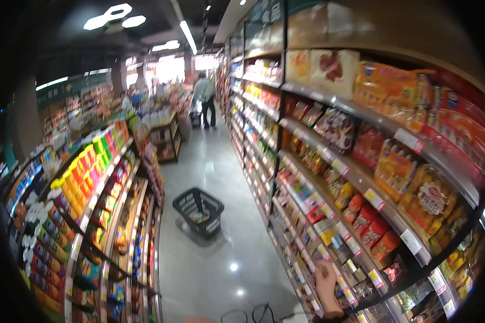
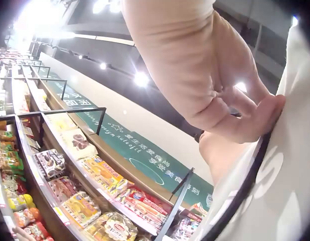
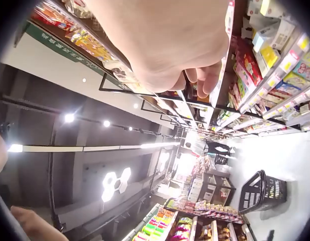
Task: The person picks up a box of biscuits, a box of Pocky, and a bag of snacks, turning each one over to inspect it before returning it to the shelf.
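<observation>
My right hand (image 1: pixel 325 277) is held out in front of the lower right shelves, its fingers loosely bent and nothing visible in them. Small yellow and grey boxes (image 1: pixel 334 239) stand on the shelf just beyond it. In the right wrist view the same hand (image 3: pixel 170 45) overlaps the shelf fronts, part of its fingers hidden behind the palm. My left hand (image 2: pixel 195 75) hangs close to a white shirt (image 2: pixel 280 186), fingers loosely bent, fingertips right at a black cord (image 2: pixel 245 188) that runs along the cloth.
A black shopping basket (image 1: pixel 198 211) with a few items inside stands on the aisle floor (image 1: pixel 242 258). Snack shelves line the right; canisters (image 1: pixel 86 167) fill a rack on the left. Farther down the aisle is a person (image 1: pixel 203 97), near a low display stand (image 1: pixel 165 137).
</observation>
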Demonstrator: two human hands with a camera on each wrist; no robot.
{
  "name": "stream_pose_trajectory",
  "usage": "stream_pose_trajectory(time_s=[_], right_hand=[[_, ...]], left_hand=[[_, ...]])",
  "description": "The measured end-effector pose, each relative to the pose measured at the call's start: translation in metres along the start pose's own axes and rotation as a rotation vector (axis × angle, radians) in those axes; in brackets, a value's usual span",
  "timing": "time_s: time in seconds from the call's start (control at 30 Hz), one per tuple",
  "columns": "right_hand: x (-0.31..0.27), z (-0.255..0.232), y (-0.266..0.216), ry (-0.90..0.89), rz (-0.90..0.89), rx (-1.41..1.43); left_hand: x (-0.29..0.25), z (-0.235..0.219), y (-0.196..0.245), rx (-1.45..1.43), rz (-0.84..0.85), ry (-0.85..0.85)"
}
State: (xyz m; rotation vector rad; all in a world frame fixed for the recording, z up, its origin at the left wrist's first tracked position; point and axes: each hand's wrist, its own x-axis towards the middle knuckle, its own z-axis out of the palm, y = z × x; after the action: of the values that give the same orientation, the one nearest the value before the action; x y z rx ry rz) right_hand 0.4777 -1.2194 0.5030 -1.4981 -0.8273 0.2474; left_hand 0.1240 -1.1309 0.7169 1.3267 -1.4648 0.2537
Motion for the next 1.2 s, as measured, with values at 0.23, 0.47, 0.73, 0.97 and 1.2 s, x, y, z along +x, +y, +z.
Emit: stream_pose_trajectory(time_s=[0.23,0.47,0.73,0.97,1.2], right_hand=[[0.036,0.1,-0.003,-0.268,0.139,0.027],[0.089,0.181,-0.003,-0.34,0.058,-0.028],[0.183,0.245,0.08,-0.571,0.396,0.006],[0.295,0.339,0.104,-0.604,0.525,0.216],[0.349,0.406,0.126,-0.662,0.729,0.153]], left_hand=[[-0.036,-0.021,0.027,0.06,0.005,0.216],[-0.087,-0.058,0.039,0.063,-0.074,0.351],[-0.178,-0.097,0.062,0.116,-0.484,1.298],[-0.262,-0.201,0.072,0.611,-1.607,1.665],[-0.312,-0.248,0.087,0.48,-1.663,1.588]])
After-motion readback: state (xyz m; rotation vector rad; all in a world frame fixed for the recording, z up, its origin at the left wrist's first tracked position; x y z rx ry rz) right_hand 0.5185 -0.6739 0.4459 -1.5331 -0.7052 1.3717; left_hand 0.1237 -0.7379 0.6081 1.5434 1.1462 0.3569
